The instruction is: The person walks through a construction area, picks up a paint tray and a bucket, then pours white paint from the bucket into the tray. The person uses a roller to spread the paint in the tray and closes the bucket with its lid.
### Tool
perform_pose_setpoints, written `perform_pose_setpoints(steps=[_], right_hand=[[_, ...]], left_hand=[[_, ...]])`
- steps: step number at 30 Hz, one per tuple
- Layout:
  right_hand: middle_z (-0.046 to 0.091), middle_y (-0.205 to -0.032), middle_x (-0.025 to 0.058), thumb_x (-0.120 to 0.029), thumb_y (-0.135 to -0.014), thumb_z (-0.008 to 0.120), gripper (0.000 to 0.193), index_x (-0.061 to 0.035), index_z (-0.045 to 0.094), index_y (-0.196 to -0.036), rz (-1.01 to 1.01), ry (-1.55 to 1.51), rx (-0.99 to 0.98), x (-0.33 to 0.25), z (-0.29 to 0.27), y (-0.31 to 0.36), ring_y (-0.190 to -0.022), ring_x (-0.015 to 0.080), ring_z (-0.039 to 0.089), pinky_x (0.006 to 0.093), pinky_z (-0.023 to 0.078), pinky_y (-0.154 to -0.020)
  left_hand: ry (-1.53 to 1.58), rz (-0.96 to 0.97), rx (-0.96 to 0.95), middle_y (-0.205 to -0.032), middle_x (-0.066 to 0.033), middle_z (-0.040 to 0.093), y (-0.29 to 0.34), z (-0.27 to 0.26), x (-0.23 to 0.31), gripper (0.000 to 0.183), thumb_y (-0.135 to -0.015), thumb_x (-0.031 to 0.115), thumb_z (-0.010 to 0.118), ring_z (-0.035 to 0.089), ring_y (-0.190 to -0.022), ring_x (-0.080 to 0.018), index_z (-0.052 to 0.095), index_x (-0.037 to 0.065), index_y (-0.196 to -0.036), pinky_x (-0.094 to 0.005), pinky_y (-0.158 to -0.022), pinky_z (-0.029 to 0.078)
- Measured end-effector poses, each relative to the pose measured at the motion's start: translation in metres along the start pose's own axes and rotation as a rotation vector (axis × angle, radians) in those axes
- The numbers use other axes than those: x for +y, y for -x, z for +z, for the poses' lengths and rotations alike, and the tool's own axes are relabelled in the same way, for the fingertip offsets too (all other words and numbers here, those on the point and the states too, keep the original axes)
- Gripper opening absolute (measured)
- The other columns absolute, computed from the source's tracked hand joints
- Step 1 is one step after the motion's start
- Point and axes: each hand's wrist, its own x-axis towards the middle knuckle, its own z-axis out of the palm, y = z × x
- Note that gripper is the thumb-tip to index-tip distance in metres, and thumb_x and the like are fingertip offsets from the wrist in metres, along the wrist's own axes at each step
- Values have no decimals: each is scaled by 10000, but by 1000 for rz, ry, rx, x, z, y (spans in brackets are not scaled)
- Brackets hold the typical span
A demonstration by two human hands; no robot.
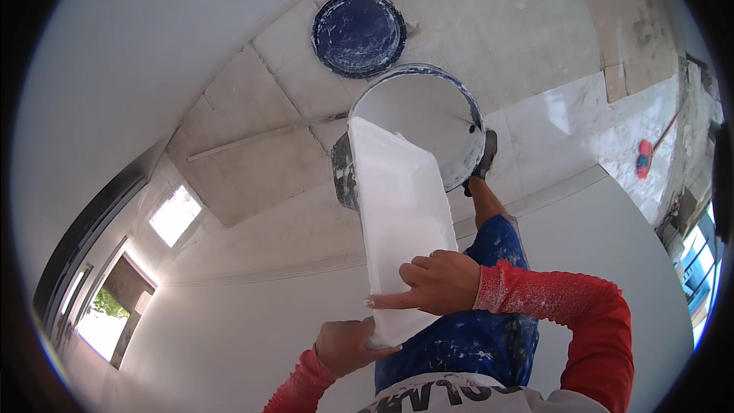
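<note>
My left hand point(348, 346) is closed around the near end of a long white trough-shaped tray point(401, 206). White residue coats the tray's rim. Its far end reaches over a large round bucket point(466, 92) with a pale, white-smeared inside; how much is in the bucket I cannot tell. Over the near part of the tray is my right hand point(443, 283), index finger stretched across it and the other fingers curled, with nothing visible in them. That fingertip carries white residue.
A dark blue round lid point(359, 34) smeared with white lies beyond the bucket. A thin strip point(264, 138) lies on the floor sheets to the left. A red-headed broom point(644, 160) is at the far right. Pale walls rise at left and below.
</note>
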Motion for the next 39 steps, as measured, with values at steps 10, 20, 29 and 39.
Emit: perform_pose_setpoints(steps=[10, 20, 29, 39], right_hand=[[593, -761, 48, -104, -892, 609, 738, -266, 319, -1551, 388, 365, 63, 83, -10, -60, -531, 137, 593, 280, 478, -407], [669, -741, 81, -123, -812, 595, 860, -128, 207, -1581, 685, 296, 49, 127, -20, -94, -526, 203, 632, 338, 503, -472], [722, -922, 153, -198, -868, 555, 822, -34, 154, -1567, 851, 98, -156, 135, -6, -80, -779, 289, 710, 390, 540, -687], [721, -906, 141, -218, -885, 528, 790, -22, 175, -1563, 986, 75, -186, 145, 31, -51, -798, 291, 706, 391, 540, -731]], left_hand=[[-42, 13, 9, -627, -85, 658, 1, 6, -3, 559, -815, 591, 703, 655, -547, -276, 680, 44, -930, -352, -539, 528], [-60, 65, 75, -596, -79, 640, 4, 18, -10, 521, -789, 556, 746, 637, -512, -263, 689, 57, -927, -341, -503, 509], [-34, 109, 152, -583, -58, 610, 6, 25, -18, 439, -767, 512, 784, 617, -516, -259, 714, 101, -905, -342, -490, 481], [129, 129, 224, -629, -49, 638, 3, 24, -20, 359, -736, 429, 838, 619, -532, -261, 746, 126, -905, -333, -505, 492]])
